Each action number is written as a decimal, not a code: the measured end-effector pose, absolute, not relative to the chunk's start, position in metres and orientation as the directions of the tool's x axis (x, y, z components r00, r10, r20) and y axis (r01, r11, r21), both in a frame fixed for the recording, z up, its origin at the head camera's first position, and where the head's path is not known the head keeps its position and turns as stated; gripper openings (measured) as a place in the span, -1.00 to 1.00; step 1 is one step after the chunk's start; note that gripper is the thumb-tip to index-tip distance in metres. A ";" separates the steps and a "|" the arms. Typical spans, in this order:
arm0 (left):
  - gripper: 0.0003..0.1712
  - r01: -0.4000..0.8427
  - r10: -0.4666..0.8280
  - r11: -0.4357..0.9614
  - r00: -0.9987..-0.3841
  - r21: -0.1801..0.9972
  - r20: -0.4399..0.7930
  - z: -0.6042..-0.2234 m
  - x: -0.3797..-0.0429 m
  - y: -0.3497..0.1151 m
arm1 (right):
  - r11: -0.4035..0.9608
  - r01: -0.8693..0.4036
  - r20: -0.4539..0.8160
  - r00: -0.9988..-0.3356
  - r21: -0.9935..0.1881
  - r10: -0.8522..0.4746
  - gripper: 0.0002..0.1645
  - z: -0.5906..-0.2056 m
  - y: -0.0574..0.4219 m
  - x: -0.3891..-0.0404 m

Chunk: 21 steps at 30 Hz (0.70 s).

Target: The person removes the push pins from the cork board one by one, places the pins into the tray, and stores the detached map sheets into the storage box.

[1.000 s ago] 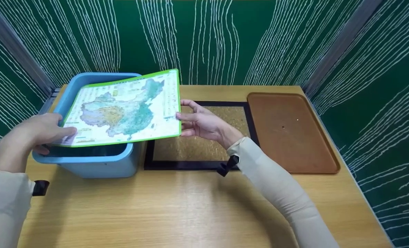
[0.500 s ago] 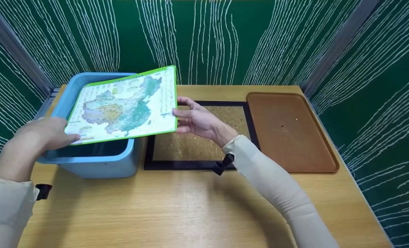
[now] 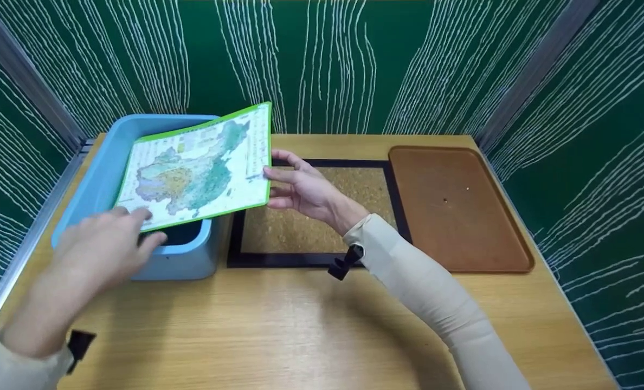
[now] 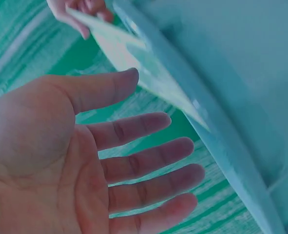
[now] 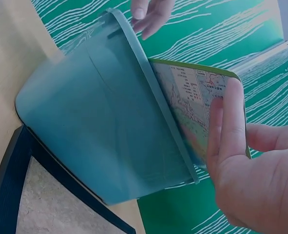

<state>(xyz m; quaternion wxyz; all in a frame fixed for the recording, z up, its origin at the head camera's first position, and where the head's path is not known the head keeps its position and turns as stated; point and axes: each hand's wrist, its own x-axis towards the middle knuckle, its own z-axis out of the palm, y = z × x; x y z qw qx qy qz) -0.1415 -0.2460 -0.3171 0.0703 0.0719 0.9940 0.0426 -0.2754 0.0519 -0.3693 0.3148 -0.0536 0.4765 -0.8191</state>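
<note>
My right hand [image 3: 316, 192] pinches the right edge of a thin map sheet [image 3: 192, 173] with a green border and a coloured land map. Its thumb lies on the top face and its fingers are beneath, where the right wrist view shows print on the underside [image 5: 192, 92]. The sheet tilts over the mouth of a light blue plastic bin [image 3: 174, 264], right side raised. My left hand [image 3: 102, 244] hovers by the sheet's lower left corner; the left wrist view shows its fingers [image 4: 148, 158] spread, with nothing in the palm.
A black-framed cork board [image 3: 322, 233] lies on the wooden table [image 3: 300, 325] right of the bin. Beyond it is a brown tray [image 3: 463, 227]. Green panels with white lines [image 3: 327, 65] stand at the back and sides.
My left hand has let go of the sheet's left corner and moved right and toward me. The right hand has shifted slightly left with the sheet, whose far right corner is higher.
</note>
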 end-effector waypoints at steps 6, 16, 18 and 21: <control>-0.39 0.183 0.187 0.979 -0.982 0.088 -0.037 -0.334 -0.123 -0.232 | -0.358 0.446 -0.187 -0.801 -0.821 -0.569 -0.54 -0.363 0.049 -0.270; -0.49 0.208 0.203 0.973 -0.977 0.099 0.059 -0.349 -0.115 -0.234 | -0.326 0.416 -0.179 -0.807 -0.849 -0.563 -0.47 -0.368 0.030 -0.269; -0.50 0.216 0.211 0.970 -0.976 0.109 0.055 -0.349 -0.115 -0.235 | -0.322 0.413 -0.181 -0.809 -0.852 -0.559 -0.47 -0.371 0.027 -0.268; -0.51 0.221 0.217 0.968 -0.975 0.115 0.040 -0.348 -0.116 -0.235 | -0.310 0.413 -0.186 -0.807 -0.856 -0.560 -0.47 -0.375 0.024 -0.266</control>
